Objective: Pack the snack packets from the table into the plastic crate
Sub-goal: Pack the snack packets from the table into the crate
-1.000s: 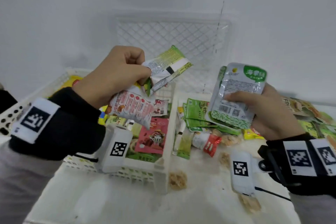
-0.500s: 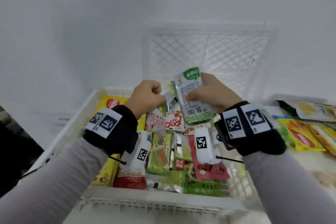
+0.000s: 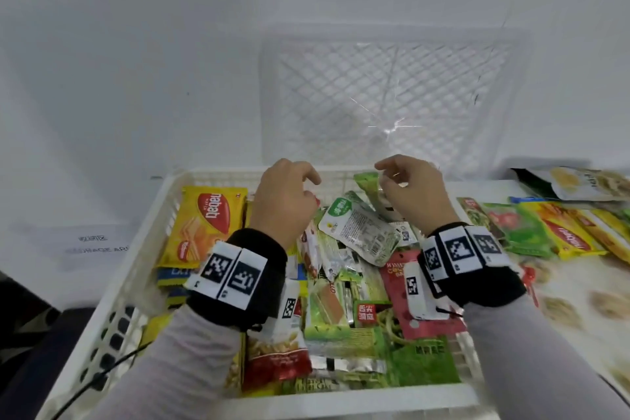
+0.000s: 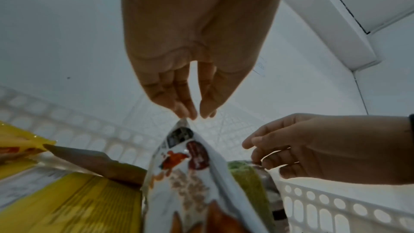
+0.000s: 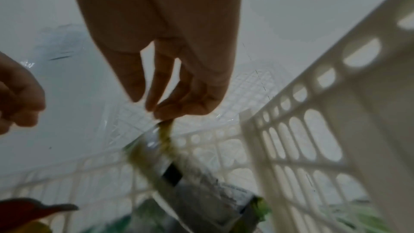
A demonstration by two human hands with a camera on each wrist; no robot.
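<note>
Your left hand (image 3: pixel 284 201) hovers over the far half of the plastic crate (image 3: pixel 143 249), wrist bent down. In the left wrist view its fingers (image 4: pixel 177 98) hang close together just above the top corner of a white nut-print packet (image 4: pixel 190 174); whether they still pinch it or only touch it, I cannot tell.

Your right hand (image 3: pixel 414 194) hangs at 3 o'clock from the left, near the crate's far rim. Its fingers (image 5: pixel 165 105) pinch the upper edge of a green-and-clear packet (image 5: pixel 179 171), which dangles, blurred, into the crate.

Between your wrists a white packet with a green label (image 3: pixel 358 232) lies flat on the heap. A yellow wafer packet (image 3: pixel 204 225) sits at 9 o'clock inside the crate. At 12 o'clock a second, lattice-bottomed crate (image 3: pixel 392 95) stands on edge against the wall. More snack packets (image 3: pixel 545 232) wait on the tabletop (image 3: pixel 579 300) at 3 o'clock.
</note>
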